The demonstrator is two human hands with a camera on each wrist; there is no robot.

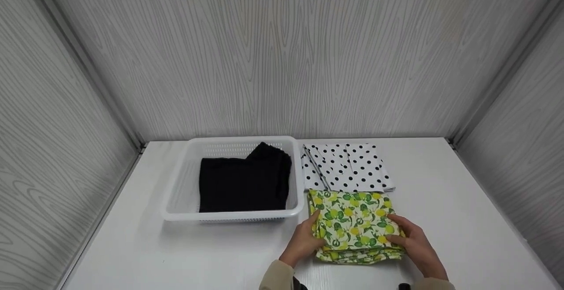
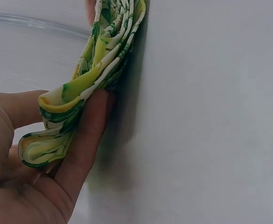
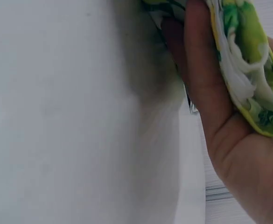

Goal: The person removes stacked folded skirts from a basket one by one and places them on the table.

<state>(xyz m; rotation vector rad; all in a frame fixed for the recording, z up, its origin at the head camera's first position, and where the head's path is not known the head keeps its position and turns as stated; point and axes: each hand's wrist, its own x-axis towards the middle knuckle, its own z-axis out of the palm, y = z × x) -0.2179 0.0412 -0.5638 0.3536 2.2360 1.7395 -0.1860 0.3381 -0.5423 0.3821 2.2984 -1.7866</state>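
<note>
A folded lemon-print cloth (image 1: pixel 354 219), white with yellow fruit and green leaves, is held between both hands at the right front. My left hand (image 1: pixel 304 239) grips its left edge, and my right hand (image 1: pixel 414 241) grips its right edge. In the left wrist view the folded layers (image 2: pixel 94 77) lie between the thumb on one side and the fingers (image 2: pixel 82 144) beneath. The right wrist view shows the fingers (image 3: pixel 204 74) under the cloth's folded end (image 3: pixel 248 70). The cloth is lifted a little off the white table; its shadow falls below.
Behind the lemon cloth lies a white cloth with black dots (image 1: pixel 359 166), with a thin grey strip (image 1: pixel 317 169) across its left part. To the left stands a white plastic basket (image 1: pixel 176 193) holding folded black fabric (image 1: pixel 242 186). Grey wood-grain panels (image 1: pixel 282 61) enclose the table (image 1: pixel 198 254).
</note>
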